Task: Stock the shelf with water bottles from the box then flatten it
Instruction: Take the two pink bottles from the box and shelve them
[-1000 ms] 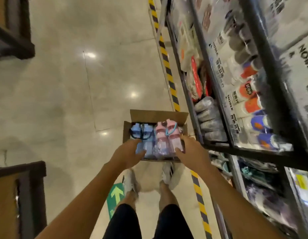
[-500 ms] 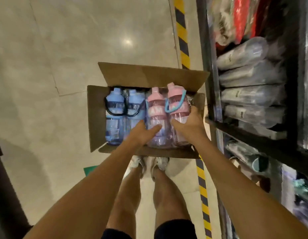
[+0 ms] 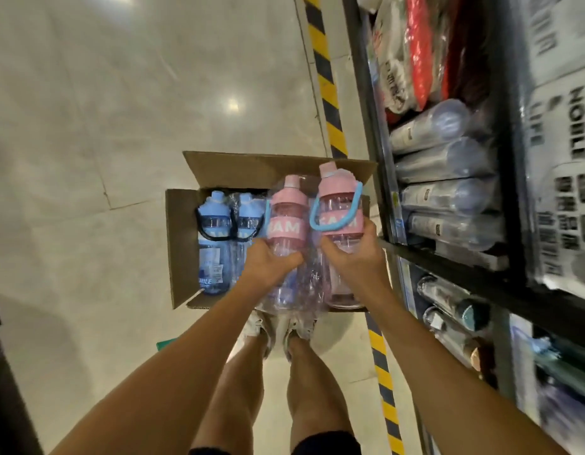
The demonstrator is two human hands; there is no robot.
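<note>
An open cardboard box (image 3: pixel 182 244) sits on the floor in front of my feet. Two blue water bottles (image 3: pixel 215 238) with black straps lie in its left half. My left hand (image 3: pixel 268 264) grips a pink-capped bottle (image 3: pixel 286 224) wrapped in clear plastic. My right hand (image 3: pixel 356 247) grips a second pink bottle (image 3: pixel 340 208) with a light blue strap. Both pink bottles are raised above the box. The shelf (image 3: pixel 448 261) stands just right of the box, with its black front edge beside my right hand.
Clear-wrapped bottles (image 3: pixel 445 195) lie stacked on the shelf level next to my right hand, and red packaged goods (image 3: pixel 419 50) sit farther along. More bottles (image 3: pixel 455 307) fill the level below. Yellow-black floor tape (image 3: pixel 327 90) runs along the shelf base. My legs and shoes (image 3: pixel 294 326) stand below the box.
Both hands closed on the pink bottles and lifted them up out of the box. The view came closer to the box.
</note>
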